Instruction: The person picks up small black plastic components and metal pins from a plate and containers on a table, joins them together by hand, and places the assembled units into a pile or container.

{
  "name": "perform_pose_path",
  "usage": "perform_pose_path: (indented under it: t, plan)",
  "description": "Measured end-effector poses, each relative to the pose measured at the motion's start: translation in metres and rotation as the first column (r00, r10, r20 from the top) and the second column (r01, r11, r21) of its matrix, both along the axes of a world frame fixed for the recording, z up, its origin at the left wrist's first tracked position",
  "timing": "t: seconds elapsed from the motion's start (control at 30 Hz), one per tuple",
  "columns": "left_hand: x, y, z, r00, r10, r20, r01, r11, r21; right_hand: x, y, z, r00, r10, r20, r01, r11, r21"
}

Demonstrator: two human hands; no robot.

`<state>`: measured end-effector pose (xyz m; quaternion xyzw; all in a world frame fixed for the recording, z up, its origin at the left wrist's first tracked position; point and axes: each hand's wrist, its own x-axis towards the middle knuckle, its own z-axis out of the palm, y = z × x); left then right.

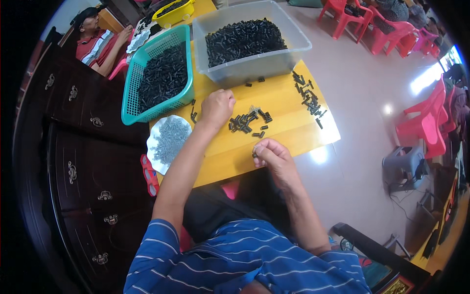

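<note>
"Containers?"

"Teal basket (152, 115) and translucent tub (235, 73) hold short black tubes (245, 41); the scalloped plate (152, 137), small clear pieces (171, 138)."

"And each grip?"

"Right hand (276, 159) pinches a small piece (255, 152) near the surface's (223, 169) front edge. Left hand (218, 109) is curled beside the tube pile (240, 123); I can't tell what's inside."

"Room?"

"Surface shows between pile and right-edge tubes (313, 104)."

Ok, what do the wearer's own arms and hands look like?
The left hand and right hand are bare, with no gloves or watch visible. The left sleeve and right sleeve are short and blue with thin white stripes, leaving the forearms uncovered.
</note>
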<state>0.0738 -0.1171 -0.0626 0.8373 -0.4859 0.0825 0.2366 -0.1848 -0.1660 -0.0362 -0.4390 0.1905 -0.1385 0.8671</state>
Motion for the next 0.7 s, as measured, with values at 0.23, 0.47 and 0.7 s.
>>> perform_pose_path:
  t: [0.23,0.47,0.7]
  plan:
    - [-0.044,0.008,0.032,0.991,-0.031,-0.134,0.033,0.999,0.009,-0.001,-0.002,0.001,0.999,0.033,0.012,-0.033,0.999,0.014]
    - [-0.082,0.016,0.037,0.949,-0.24,-0.203,0.226,0.97,-0.089,-0.001,0.001,0.001,1.0,0.022,-0.014,-0.022,1.0,0.018]
    - [-0.082,0.058,0.06,0.597,-0.291,-0.747,0.163,0.957,-0.242,0.001,0.0,-0.003,0.999,-0.018,-0.04,0.019,1.0,0.023]
